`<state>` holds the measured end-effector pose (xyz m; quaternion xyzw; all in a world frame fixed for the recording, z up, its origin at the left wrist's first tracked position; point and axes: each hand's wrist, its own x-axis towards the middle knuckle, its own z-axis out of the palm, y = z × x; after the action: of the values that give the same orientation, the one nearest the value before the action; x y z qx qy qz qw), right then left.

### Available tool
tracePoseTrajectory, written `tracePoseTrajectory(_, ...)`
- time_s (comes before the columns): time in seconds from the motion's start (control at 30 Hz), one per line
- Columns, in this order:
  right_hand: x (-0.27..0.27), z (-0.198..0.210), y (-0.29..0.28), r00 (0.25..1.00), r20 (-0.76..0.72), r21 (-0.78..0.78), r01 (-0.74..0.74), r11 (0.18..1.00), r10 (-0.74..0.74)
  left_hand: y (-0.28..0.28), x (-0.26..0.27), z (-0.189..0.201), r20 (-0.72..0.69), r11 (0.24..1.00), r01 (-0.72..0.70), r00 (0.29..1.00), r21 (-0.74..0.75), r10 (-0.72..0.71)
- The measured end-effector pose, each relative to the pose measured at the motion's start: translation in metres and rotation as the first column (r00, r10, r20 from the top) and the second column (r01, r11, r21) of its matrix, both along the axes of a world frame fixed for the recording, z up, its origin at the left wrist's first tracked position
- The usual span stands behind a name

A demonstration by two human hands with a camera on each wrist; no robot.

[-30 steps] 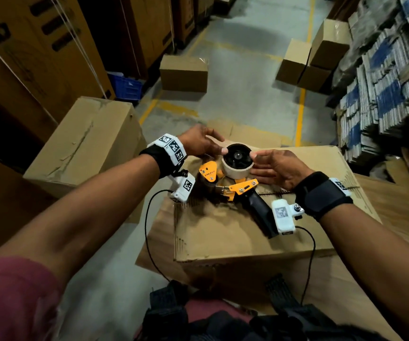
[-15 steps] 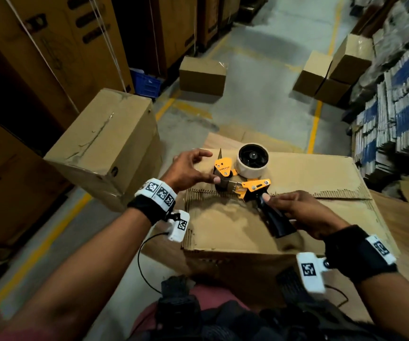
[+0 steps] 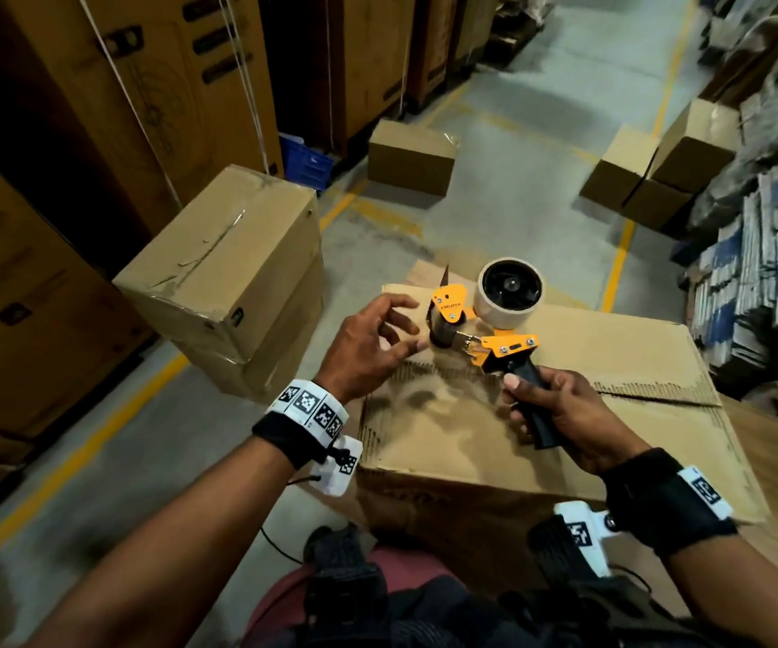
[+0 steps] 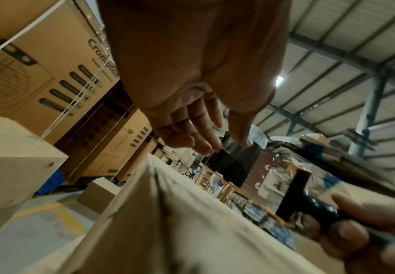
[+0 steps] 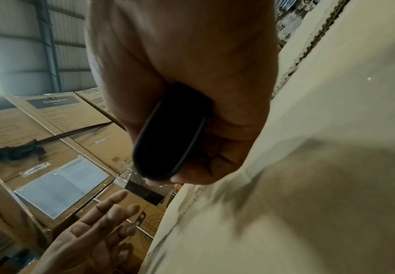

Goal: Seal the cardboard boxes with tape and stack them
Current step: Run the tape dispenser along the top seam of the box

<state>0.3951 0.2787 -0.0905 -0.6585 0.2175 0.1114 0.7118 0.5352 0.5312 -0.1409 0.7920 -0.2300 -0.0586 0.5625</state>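
A tape dispenser (image 3: 494, 336) with orange metal plates, a black roller at its front and a black moulded pistol handle is sitting above the top of a plain brown cardboard box (image 3: 447, 437), whose flaps are showing a ragged, corrugated cut edge along the middle seam. A pale, glossy roll of tape (image 3: 508, 297) with a black hub is riding on the dispenser's far side. The right hand (image 3: 564, 409) is wrapping its fingers and thumb round the handle, and the right wrist view is showing the smooth, rounded black butt of the handle (image 5: 170, 133) poking out of the closed fist just above the matte box surface. The left hand (image 3: 368, 348) is hovering beside the roller with its fingers spread and loosely bent, the fingertips reaching close to the roller; whether they are touching it cannot be told. To the left, another brown box (image 3: 223, 268) with a creased, scuffed strip of clear tape along its top seam is sitting on a second one below it. Farther off on the grey concrete floor, a smaller box (image 3: 410, 156) is standing alone, and a cluster of boxes (image 3: 653, 175) is resting near a yellow painted line.
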Motion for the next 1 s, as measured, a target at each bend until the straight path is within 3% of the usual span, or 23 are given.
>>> tracePoseTrajectory(0.13,0.002,0.008,0.000,0.998,0.059,0.037,-0.034,0.999,0.032,-0.007,0.011,0.016,-0.002,0.981,-0.111,0.994,-0.157,0.112)
tracePoseTrajectory(0.3,0.004,0.014,-0.001,0.998,0.062,0.130,-0.041,0.991,0.033,-0.019,0.017,0.026,-0.047,0.974,-0.092,0.995,-0.206,0.084)
tracePoseTrajectory(0.5,0.004,0.015,-0.004,0.999,0.039,0.195,-0.026,0.981,0.019,-0.031,0.005,0.031,0.060,0.932,-0.182,0.976,-0.313,0.211)
tracePoseTrajectory(0.87,0.001,0.017,-0.011,0.999,0.008,0.239,0.038,0.970,-0.041,-0.034,0.009,0.041,-0.117,0.910,-0.151,0.987,-0.387,0.115)
tracePoseTrajectory(1.0,0.000,0.018,-0.012,0.999,0.025,0.210,0.025,0.977,-0.031,-0.030,0.009,0.043,-0.008,0.947,-0.017,1.000,-0.321,0.015)
